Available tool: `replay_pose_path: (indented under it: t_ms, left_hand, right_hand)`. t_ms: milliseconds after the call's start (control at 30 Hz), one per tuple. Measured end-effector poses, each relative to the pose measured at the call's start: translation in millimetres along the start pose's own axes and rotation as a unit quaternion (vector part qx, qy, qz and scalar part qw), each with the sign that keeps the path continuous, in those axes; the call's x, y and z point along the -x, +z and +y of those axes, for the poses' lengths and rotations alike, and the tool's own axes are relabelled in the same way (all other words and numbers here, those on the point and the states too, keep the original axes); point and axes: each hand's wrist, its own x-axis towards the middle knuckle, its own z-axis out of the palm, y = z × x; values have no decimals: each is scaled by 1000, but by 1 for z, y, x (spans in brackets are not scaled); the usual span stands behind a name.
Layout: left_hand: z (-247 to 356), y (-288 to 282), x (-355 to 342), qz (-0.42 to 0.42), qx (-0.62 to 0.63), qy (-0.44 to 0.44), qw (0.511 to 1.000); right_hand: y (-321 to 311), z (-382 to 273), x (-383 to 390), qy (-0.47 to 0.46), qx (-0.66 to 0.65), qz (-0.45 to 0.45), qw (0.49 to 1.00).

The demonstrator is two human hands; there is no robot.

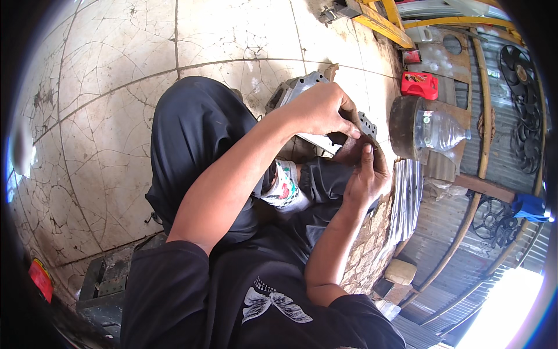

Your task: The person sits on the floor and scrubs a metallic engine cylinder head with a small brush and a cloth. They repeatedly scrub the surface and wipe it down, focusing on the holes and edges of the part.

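Observation:
My left hand (pixel 325 110) reaches across to the right, its thumb and fingers pinched on a small dark brown sheet (pixel 350 152). My right hand (pixel 370 177) grips the same sheet from the near side, thumb on top. Its surface looks rough, like sandpaper, but I cannot tell for sure. Behind and below my hands lies a grey metal casting (pixel 295 87) with holes along its edges, likely an engine part. My left forearm and hand cover much of it.
Cracked pale tiles (pixel 116 70) cover the floor. A cut plastic bottle (pixel 443 131) stands by a dark round container (pixel 405 127) on the right, near a red jug (pixel 419 85). A yellow metal frame (pixel 381 24) is at the far right. A dark case (pixel 104 288) sits lower left.

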Motion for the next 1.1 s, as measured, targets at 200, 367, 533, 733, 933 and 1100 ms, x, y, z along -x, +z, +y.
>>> replay_pose_path:
  t_ms: [200, 367, 533, 733, 933, 1100]
  left_hand:
    - [-9, 2, -1, -22, 64, 12, 998]
    - [-4, 4, -2, -2, 60, -14, 998]
    - [-10, 3, -2, 0, 180, -92, 979]
    - [-19, 5, -4, -7, 253, -75, 965]
    - [-19, 5, -2, -24, 255, -83, 963]
    - [-13, 8, -6, -8, 144, -66, 987]
  right_hand:
    - [-1, -8, 1, -38, 45, -36, 998]
    - [-5, 1, -1, -69, 52, -54, 995]
    - [-2, -10, -1, -143, 164, -124, 968]
    - [2, -22, -3, -208, 262, -119, 935]
    - [-2, -21, -4, -236, 257, -144, 926]
    - [-3, 9, 0, -43, -81, -108, 990]
